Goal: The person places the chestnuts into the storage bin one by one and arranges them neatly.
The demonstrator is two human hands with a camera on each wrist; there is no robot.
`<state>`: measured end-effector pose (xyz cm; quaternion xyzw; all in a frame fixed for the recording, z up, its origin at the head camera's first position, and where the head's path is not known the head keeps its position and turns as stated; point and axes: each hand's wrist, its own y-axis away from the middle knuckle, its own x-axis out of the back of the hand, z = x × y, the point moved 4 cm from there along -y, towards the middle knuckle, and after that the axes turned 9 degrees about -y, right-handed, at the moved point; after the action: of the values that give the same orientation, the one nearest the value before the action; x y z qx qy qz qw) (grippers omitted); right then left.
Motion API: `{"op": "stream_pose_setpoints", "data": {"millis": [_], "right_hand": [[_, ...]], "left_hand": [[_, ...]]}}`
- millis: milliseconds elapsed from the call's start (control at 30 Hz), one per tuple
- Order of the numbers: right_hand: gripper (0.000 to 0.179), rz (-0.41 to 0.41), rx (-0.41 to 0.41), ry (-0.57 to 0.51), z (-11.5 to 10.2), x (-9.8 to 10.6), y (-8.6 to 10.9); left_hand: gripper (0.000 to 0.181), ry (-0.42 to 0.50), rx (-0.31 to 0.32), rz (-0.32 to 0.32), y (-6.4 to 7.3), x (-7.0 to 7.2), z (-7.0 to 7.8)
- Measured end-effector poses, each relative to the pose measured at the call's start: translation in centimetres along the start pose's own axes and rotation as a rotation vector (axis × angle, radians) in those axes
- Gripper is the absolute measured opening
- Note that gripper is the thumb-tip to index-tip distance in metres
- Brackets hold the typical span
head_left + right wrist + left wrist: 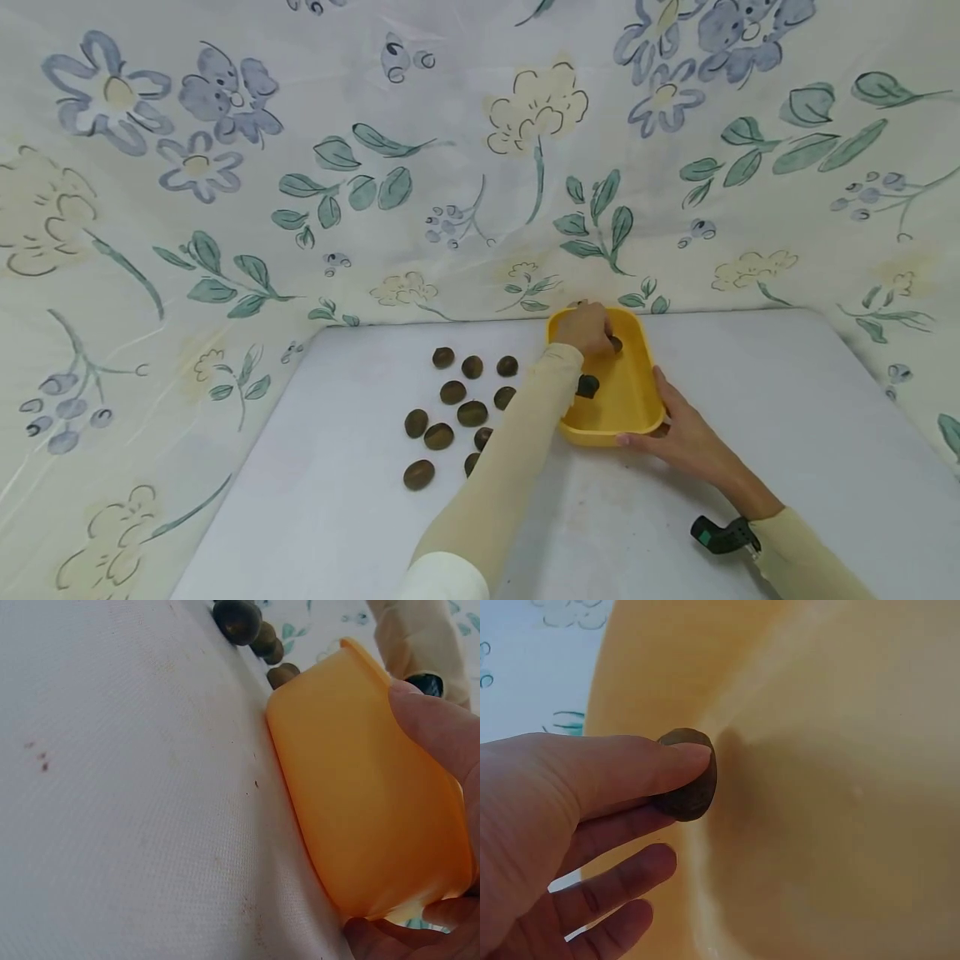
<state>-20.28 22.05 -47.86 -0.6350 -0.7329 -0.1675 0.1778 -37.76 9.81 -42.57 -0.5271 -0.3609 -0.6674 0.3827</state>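
Observation:
My left hand [587, 327] reaches into the yellow plastic box [622, 408] near its far end. Its thumb and forefinger pinch a small, dark brown, roundish fruit [686, 802] close to the box's inner wall; the other fingers are spread loosely below. The exact kind of fruit does not show. My right hand [686, 433] grips the box's near right corner, thumb on the rim and fingers against the lower outside. Several more dark olive-brown fruits [472, 413] lie loose on the table to the left of the box.
A white-covered table [337, 533] bears everything. Behind it and along the sides hangs a flowered cloth [450, 250]. The left sleeve [495, 492] crosses over the table and hides part of the fruit group. A black wrist camera [723, 535] sits on the right wrist.

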Motion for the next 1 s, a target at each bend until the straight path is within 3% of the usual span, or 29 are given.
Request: {"op": "stream_pose_setpoints", "data": {"millis": [600,800,1000], "right_hand": [[0.128,0.001,-0.009,0.018,-0.4,0.0,0.1],[0.13,-0.004,-0.012,0.01,-0.6,0.0,0.1],[0.131,-0.002,-0.012,-0.002,-0.5,0.0,0.0]], "left_hand": [[0.02,-0.042,0.016,-0.007,1.0,-0.6,0.4],[0.04,0.08,0.006,-0.006,1.8,1.1,0.7],[0.04,0.142,-0.066,0.048,3.3,3.6,-0.2]]}}
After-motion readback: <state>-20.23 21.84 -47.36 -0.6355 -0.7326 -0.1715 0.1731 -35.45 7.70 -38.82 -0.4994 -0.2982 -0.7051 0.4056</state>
